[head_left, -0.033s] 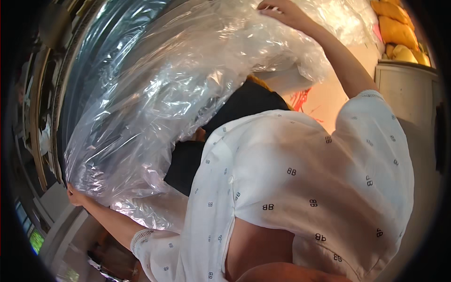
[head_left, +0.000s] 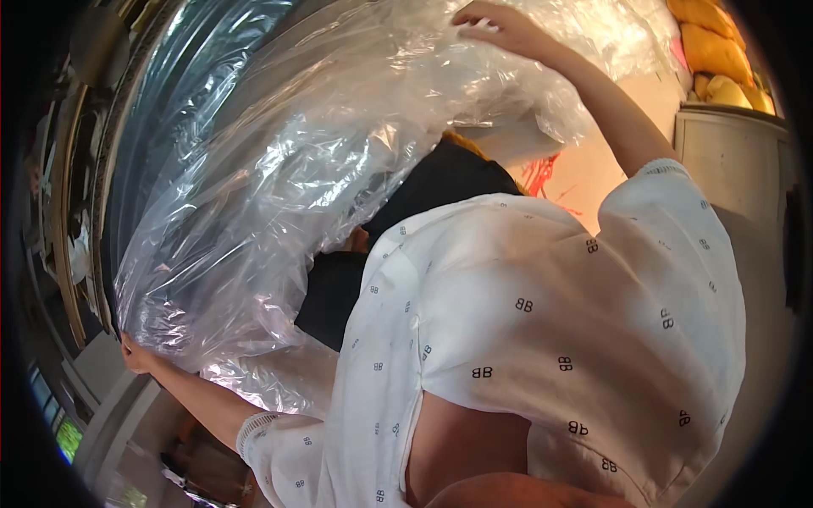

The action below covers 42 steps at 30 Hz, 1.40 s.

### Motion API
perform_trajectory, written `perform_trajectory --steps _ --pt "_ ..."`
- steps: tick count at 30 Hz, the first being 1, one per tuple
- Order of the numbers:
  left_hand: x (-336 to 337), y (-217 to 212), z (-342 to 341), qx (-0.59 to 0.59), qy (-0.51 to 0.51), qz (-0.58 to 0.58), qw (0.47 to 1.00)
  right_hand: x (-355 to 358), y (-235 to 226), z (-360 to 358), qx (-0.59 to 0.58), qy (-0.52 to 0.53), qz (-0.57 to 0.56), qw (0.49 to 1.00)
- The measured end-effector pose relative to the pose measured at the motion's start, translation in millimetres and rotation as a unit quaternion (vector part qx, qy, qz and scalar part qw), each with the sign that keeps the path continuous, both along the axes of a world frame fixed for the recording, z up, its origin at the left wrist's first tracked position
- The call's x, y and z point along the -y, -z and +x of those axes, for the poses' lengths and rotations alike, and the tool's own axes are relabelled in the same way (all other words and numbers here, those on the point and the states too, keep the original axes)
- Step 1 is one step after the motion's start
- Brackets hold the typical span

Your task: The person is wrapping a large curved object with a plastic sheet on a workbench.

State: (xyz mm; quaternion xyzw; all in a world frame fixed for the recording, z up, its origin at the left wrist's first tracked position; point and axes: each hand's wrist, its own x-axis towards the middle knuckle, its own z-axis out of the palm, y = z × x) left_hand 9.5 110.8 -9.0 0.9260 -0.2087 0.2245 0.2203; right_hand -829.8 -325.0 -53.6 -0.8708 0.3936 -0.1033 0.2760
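Observation:
A large sheet of clear, crinkled plastic film (head_left: 313, 161) spreads from the far side down to the near left. At its near left corner my left hand (head_left: 135, 354) is closed, with the film's edge drawn up to the fingers; the fingertips are hidden. My right hand (head_left: 506, 32) reaches to the far side, over the film, its fingers bent but apart and nothing held in them. Bright film shows between the thumb side and the fingers.
Yellow-orange bundles (head_left: 716, 57) sit on a pale cabinet (head_left: 730, 148) at the far right. Red strands (head_left: 539, 175) lie on a pale surface near my right arm. Stacked boards or shelving (head_left: 68, 212) run along the left. My dark-clothed legs (head_left: 449, 182) are below the film.
My right hand has shifted slightly left, and its fingers show a wider gap. My left hand stays at the film's corner.

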Motion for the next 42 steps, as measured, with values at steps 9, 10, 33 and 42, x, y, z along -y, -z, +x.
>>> perform_trajectory --steps 9,10,33,42 --pt "26 -8 -36 0.021 0.015 -0.038 0.999 -54 98 -4 -0.076 0.085 -0.046 0.992" --pt "22 -7 -37 0.018 0.007 -0.036 0.999 -50 96 -16 -0.067 0.091 -0.063 0.992" --pt "29 4 -54 0.016 0.0 -0.065 0.998 -5 -14 14 0.436 0.275 0.141 0.845" --pt "25 -15 -82 0.009 0.0 -0.111 0.994 185 -88 128 0.167 0.16 -0.278 0.932"
